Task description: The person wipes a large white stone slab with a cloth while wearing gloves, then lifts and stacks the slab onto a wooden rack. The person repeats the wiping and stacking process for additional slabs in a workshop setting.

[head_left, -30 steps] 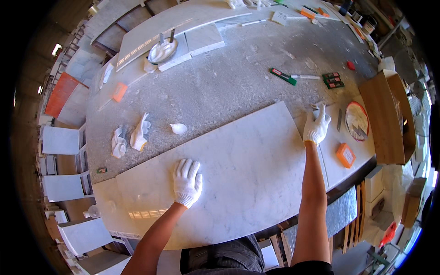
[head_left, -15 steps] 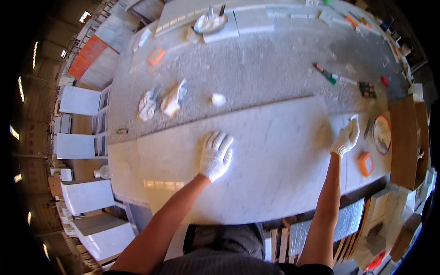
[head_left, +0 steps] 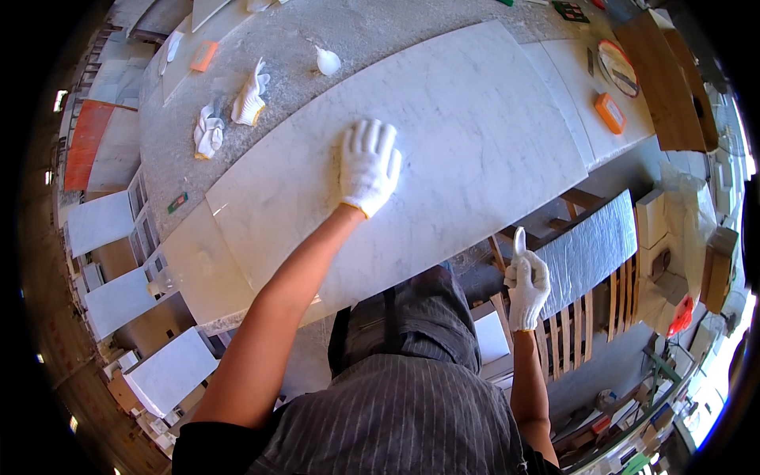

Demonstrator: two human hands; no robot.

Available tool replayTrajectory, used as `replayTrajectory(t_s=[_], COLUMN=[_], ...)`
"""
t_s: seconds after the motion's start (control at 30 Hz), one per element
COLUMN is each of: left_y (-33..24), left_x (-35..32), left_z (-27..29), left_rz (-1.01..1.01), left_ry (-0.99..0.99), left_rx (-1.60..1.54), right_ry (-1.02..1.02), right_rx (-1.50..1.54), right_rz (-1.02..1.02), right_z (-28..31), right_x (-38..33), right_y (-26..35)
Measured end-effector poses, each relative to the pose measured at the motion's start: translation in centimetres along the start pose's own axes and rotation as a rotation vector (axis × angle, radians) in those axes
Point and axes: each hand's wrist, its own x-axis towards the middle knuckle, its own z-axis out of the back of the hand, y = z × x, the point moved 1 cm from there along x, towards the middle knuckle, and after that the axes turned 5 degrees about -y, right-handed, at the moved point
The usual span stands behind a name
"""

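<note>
My left hand [head_left: 370, 168], in a white knit glove, lies flat with fingers stretched on a pale grey-veined marble slab [head_left: 451, 127]. Off the slab's near right edge, in the air, is my right hand [head_left: 528, 291], also gloved. One of its fingers points up while the others are curled in; whatever they may hold is hidden. Beyond the slab, on the grey worktop, lie two loose white gloves, one limp glove [head_left: 252, 95] and one crumpled glove [head_left: 209, 132], and a small rounded white thing [head_left: 327, 61].
An orange box-shaped item [head_left: 609, 113] and a red-rimmed round container [head_left: 619, 70] with a spatula lie at the right, beside a brown cardboard box [head_left: 661, 87]. Below are wooden slats [head_left: 565, 339] and a foil-wrapped panel [head_left: 590, 252]. White panels [head_left: 170, 370] stand at the left.
My right hand has drawn back from above the right-hand slab to beyond its near edge. The view has tilted down and turned; my left hand stays flat on the slab.
</note>
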Motion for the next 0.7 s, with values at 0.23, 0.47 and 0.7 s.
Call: replayTrajectory(t_s=[0.23,0.47,0.7], left_y=[-12.5,1.2,6.8], left_x=[-16.7,-17.1,-18.5], left_z=[0.7,3.8,1.7], left_rz=[-0.773,-0.176,-0.053], left_ry=[0.775,-0.165,-0.179], left_rx=[-0.618,-0.604,-0.169], right_ry=[0.042,0.235,0.182], right_rx=[-0.074,-0.231,-0.873], right_rz=[-0.045,0.140,0.701], right_z=[-1.2,-3.8,-9.8], right_x=[-5.8,-7.2,-5.7], right_y=[-2.4,-4.5,-2.5])
